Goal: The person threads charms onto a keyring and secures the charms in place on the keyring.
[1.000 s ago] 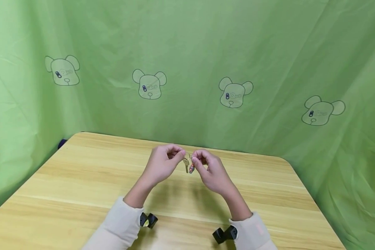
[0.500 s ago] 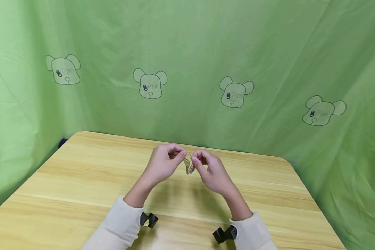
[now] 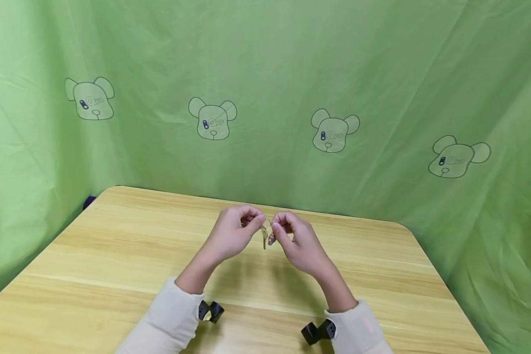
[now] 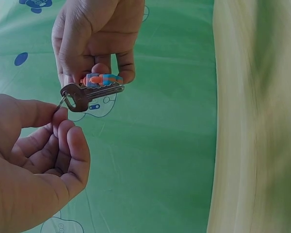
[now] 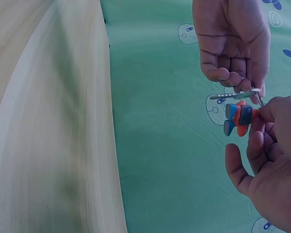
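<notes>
Metal key (image 4: pixel 85 95) hangs between both hands above the table (image 3: pixel 115 246); I see the left hand (image 3: pixel 231 232), fingers curled, pinching its ring (image 4: pixel 62 100); the right hand (image 3: pixel 299 244) pinches atop the toy charm (image 5: pixel 245 115). Presumably, this steadies everything.

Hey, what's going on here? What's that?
Somebody is holding up some tiny things. The left hand pinches a thin metal ring that goes through a toothed metal key. The right hand pinches a small orange-and-blue toy figure near its top. Key and toy hang close together above the pale wooden table. I can't tell whether the toy is joined on.
</notes>
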{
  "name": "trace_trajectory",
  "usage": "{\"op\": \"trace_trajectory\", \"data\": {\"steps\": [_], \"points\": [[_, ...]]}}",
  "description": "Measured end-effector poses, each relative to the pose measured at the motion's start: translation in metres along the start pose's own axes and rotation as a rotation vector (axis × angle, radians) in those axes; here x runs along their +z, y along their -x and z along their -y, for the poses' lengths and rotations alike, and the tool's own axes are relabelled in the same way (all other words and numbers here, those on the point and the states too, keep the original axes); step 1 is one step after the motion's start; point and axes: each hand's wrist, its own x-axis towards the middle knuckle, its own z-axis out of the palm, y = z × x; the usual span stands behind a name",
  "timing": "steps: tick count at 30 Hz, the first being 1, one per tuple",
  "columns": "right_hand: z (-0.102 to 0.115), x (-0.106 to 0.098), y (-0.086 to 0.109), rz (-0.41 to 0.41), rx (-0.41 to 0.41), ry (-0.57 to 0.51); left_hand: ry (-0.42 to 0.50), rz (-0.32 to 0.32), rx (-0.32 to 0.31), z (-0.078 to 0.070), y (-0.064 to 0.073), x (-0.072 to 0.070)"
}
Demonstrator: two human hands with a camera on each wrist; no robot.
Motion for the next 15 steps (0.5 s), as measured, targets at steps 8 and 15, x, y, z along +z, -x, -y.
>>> {"op": "trace_trajectory", "data": {"steps": [8,15], "points": [[-0.0003,0.0026,-0.0003,-0.018,-0.017,0.043,-0.031,0.032,0.002,0.0005,0.0007,0.0017],[0.0001,0.0027,0.0002,-0.012,-0.02,-0.006,-0.053,0.053,0.013,0.0026,-0.0006,0.0021]]}}
